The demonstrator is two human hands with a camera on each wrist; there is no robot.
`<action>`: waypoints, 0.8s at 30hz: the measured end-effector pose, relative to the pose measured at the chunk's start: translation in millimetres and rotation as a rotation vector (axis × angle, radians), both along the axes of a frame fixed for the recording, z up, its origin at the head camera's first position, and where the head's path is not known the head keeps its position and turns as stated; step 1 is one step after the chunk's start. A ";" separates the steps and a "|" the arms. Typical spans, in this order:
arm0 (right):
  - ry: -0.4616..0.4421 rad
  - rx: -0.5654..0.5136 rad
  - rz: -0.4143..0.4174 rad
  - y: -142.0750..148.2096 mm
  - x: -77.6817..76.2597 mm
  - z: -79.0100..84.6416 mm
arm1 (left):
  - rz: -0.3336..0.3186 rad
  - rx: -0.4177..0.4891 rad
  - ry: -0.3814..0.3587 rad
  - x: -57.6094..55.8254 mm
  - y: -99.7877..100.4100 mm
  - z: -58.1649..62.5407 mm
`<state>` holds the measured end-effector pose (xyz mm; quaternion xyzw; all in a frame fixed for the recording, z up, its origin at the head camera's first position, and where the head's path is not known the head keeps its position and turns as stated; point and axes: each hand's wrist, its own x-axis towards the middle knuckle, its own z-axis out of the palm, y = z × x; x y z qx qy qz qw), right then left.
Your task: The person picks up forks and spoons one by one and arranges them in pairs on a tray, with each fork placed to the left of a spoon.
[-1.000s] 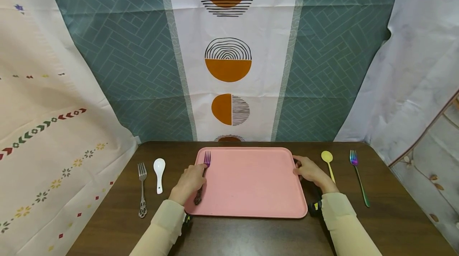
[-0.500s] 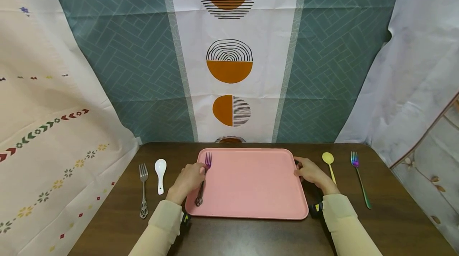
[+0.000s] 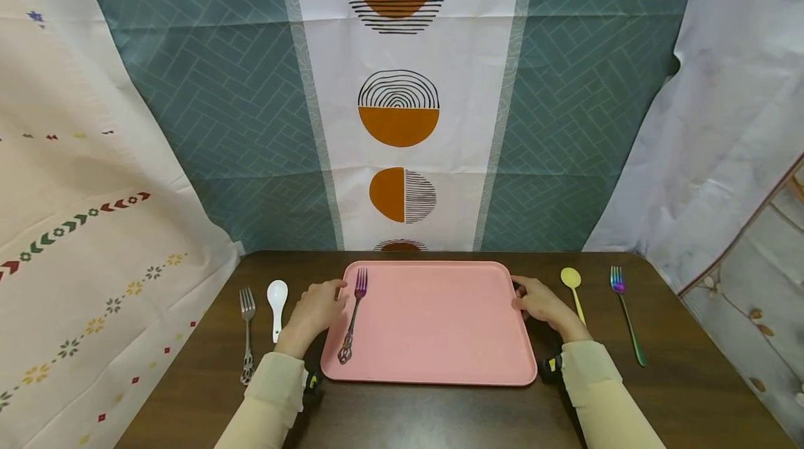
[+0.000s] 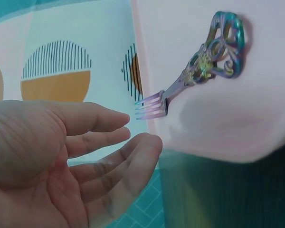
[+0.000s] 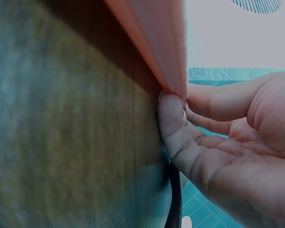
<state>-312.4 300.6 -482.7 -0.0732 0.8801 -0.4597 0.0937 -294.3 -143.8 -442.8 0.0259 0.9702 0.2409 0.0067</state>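
A pink tray (image 3: 433,323) lies on the dark wooden table. On its left side rests a purple iridescent fork (image 3: 354,316) with an openwork handle, tines pointing away. My left hand (image 3: 316,311) hovers by the tray's left rim, fingers loosely bent with nothing between them; in the left wrist view the fork (image 4: 180,85) lies apart from the fingertips. At the opposite side, my right hand (image 3: 543,304) pinches the tray's right rim. The right wrist view shows a finger under the tray edge (image 5: 156,42) and the thumb over it. A slim dark object (image 5: 175,199) is partly hidden below that hand.
Left of the tray lie a silver fork (image 3: 248,330) and a white spoon (image 3: 277,306). A yellow spoon (image 3: 571,280) is partly behind the right forearm, with a rainbow-coloured fork (image 3: 624,309) farther right. A patterned curtain (image 3: 402,156) hangs behind the table (image 3: 433,414).
My left hand has let go of the purple fork and moved left to the tray's rim, leaving the fork lying on the tray. The right hand stays at the right rim.
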 end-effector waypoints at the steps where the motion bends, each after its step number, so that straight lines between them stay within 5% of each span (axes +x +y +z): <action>1: -0.001 0.004 0.001 -0.1 -0.1 0.0 | 0.000 -0.007 0.009 -0.1 -1.6 -0.2; 24: -0.017 -0.001 -0.011 -0.6 -2.3 -0.9 | 0.034 -0.046 0.068 9.3 -47.5 5.0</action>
